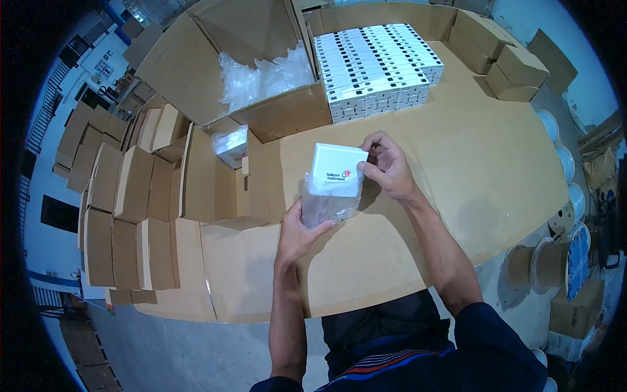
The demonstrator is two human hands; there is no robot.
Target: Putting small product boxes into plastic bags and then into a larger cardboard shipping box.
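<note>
A white square box-shaped device (337, 168) with a small red mark sits half inside a clear plastic bag (324, 204) over the cardboard-covered table (457, 163). My left hand (299, 232) grips the bag's lower end from below. My right hand (386, 166) pinches the device's upper right edge. Both hands hold the piece a little above the table's middle.
A block of several white boxes (379, 68) stands at the back. An open carton (261, 72) holds clear bags, with one bagged unit (232, 145) beside it. Small brown cartons (130, 196) stack at left and others (509, 65) at back right. Cable spools (555, 261) lie on the right floor.
</note>
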